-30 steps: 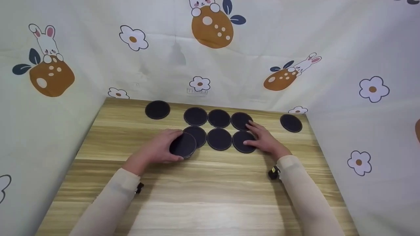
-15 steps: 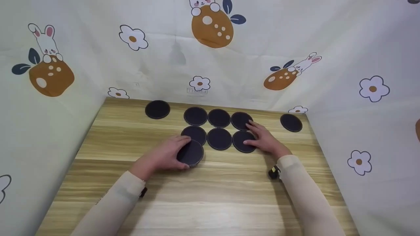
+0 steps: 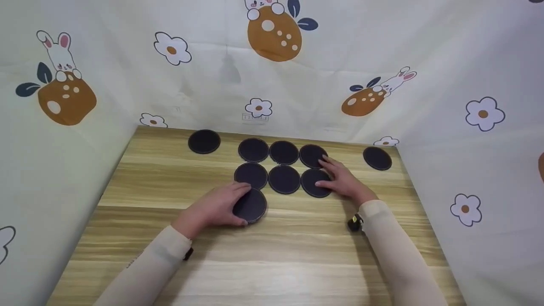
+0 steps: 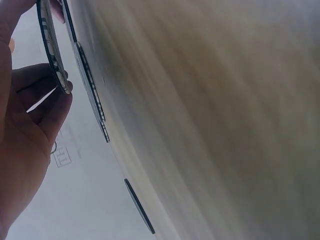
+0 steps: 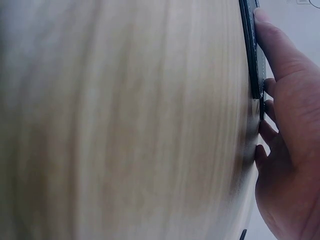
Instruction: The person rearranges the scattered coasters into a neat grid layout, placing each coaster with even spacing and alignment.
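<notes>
A round black coaster (image 3: 251, 207) is held at its left edge by the left hand (image 3: 212, 208), thumb at the near side and fingers at the far side. The left wrist view shows this coaster (image 4: 51, 50) edge-on, raised a little off the wood. Behind it lie two rows of touching black coasters, the front row with a left (image 3: 250, 175), middle (image 3: 284, 179) and right coaster (image 3: 311, 183). The right hand (image 3: 344, 182) rests on the right end, its thumb on the front-row coaster and fingertips on the back-row coaster (image 3: 311, 155).
One separate coaster (image 3: 204, 141) lies at the table's far left and another (image 3: 377, 158) at the far right. A printed cloth (image 3: 204, 93) hangs around the wooden table (image 3: 272, 263) at the back and sides.
The left hand has carried its coaster to the right and nearer the body, uncovering the front-row left coaster, which has shifted slightly left. The right hand has stayed in place.
</notes>
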`<move>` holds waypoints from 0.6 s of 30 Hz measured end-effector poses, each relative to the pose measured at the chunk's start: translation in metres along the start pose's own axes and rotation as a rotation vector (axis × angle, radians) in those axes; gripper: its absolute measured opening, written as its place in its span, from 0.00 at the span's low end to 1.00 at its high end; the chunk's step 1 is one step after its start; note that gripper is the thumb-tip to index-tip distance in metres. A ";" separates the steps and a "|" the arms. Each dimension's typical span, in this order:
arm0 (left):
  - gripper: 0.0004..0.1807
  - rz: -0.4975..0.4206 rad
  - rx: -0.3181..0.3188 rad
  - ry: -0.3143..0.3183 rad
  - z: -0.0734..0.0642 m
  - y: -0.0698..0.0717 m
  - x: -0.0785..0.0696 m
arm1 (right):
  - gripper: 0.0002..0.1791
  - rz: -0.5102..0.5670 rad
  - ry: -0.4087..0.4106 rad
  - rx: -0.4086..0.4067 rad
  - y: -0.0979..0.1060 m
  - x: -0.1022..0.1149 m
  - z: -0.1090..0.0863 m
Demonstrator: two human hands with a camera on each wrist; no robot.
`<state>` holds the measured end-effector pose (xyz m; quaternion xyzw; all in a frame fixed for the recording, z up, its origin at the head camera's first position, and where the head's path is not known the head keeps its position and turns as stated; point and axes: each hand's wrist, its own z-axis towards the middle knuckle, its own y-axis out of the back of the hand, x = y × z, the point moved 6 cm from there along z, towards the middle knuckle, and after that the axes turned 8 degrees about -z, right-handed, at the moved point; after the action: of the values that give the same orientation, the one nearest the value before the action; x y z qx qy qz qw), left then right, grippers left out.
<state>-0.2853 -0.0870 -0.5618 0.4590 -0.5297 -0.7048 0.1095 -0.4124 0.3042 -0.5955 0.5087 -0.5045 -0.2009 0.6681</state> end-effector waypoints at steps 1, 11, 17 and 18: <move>0.59 -0.003 0.001 0.002 0.000 -0.001 -0.001 | 0.50 0.001 0.000 0.001 0.000 0.000 0.000; 0.58 -0.006 0.019 0.002 0.002 -0.007 -0.002 | 0.50 -0.004 0.013 -0.010 0.003 0.000 0.001; 0.58 0.004 0.031 0.008 0.004 -0.011 -0.001 | 0.49 -0.016 0.034 -0.020 0.002 0.001 0.001; 0.59 0.003 0.033 0.010 0.003 -0.011 -0.001 | 0.49 -0.015 0.036 -0.021 0.002 0.001 0.001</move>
<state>-0.2836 -0.0794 -0.5708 0.4635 -0.5414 -0.6935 0.1055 -0.4136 0.3034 -0.5934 0.5088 -0.4864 -0.2020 0.6809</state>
